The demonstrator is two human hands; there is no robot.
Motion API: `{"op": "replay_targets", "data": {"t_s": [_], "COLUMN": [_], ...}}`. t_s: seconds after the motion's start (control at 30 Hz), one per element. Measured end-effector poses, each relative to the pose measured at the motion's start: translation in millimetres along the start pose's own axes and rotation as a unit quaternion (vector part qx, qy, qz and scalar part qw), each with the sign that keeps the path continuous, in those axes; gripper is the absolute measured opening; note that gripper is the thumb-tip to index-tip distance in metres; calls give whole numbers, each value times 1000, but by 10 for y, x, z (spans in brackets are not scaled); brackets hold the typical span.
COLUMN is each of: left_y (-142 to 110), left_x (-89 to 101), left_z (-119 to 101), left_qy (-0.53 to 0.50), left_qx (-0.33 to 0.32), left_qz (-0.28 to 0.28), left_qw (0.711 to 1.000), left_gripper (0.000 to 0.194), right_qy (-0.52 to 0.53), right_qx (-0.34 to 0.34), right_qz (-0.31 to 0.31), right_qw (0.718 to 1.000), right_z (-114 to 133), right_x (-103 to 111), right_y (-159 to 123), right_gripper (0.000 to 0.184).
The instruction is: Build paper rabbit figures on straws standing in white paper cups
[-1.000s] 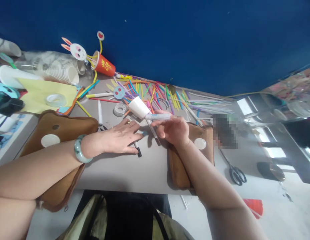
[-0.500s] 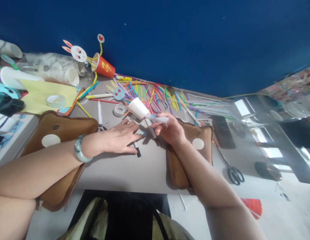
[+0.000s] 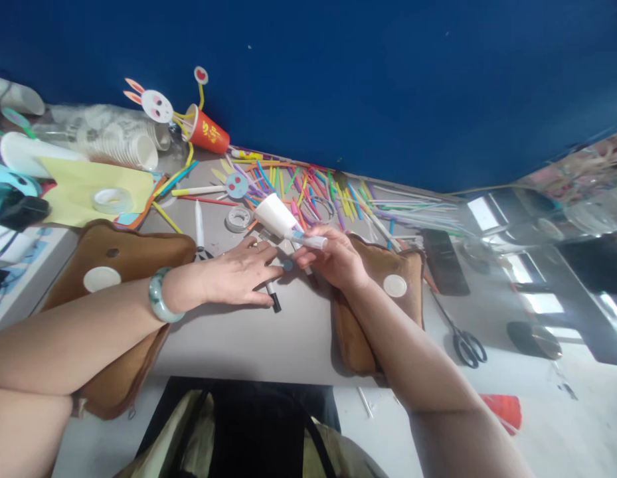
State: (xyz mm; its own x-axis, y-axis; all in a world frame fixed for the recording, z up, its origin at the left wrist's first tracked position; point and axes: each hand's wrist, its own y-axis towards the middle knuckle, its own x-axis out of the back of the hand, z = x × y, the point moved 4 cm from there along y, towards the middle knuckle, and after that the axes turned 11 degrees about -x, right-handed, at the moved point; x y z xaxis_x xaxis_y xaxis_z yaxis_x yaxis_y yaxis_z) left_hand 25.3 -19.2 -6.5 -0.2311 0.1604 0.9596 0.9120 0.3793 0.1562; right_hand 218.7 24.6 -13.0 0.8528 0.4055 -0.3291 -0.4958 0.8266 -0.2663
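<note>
My left hand (image 3: 241, 273) lies over the table with its fingers apart. Under its thumb and fingers a black-capped marker (image 3: 273, 298) shows in part; whether the hand presses on it I cannot tell. My right hand (image 3: 335, 259) is closed around a slim whitish tube with a blue marking (image 3: 308, 239), held nearly level and pointing left. Just behind the tube's tip, a white paper cup (image 3: 275, 214) leans on its side. A small light-blue round piece (image 3: 287, 265) sits between the hands on the grey table (image 3: 248, 345).
Brown cushions lie under the left forearm (image 3: 133, 249) and right forearm (image 3: 355, 338). Colourful straws (image 3: 313, 189) spread along the blue wall. A tape roll (image 3: 238, 218), a red cup with a paper rabbit (image 3: 208, 131), scissors (image 3: 468, 348) and a phone (image 3: 443, 262) are around.
My right hand has shifted slightly left with the tube, and its fingers have closed in more around it. My left hand has hardly moved.
</note>
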Motion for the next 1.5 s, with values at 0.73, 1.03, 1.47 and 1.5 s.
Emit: {"op": "replay_targets", "data": {"t_s": [0.73,1.03,1.47,1.5], "left_y": [9,-3,-15,-14], "left_x": [33,29,10,8], "left_z": [-13,-23,-15,-16], "left_qy": [32,43,28,29], "left_qx": [0,-3,-8,-7], "left_qz": [9,8,-3,-2], "left_qw": [999,999,1000,1000], "left_gripper": [41,39,45,44], "right_qy": [128,140,44,34], "right_qx": [29,14,14,13], "right_qz": [43,52,20,10], "right_qw": [990,989,999,999], "right_z": [109,70,-3,-19], "right_x": [91,133,1,-11], "right_y": [-19,-9,32,38], "right_gripper": [25,24,31,29]}}
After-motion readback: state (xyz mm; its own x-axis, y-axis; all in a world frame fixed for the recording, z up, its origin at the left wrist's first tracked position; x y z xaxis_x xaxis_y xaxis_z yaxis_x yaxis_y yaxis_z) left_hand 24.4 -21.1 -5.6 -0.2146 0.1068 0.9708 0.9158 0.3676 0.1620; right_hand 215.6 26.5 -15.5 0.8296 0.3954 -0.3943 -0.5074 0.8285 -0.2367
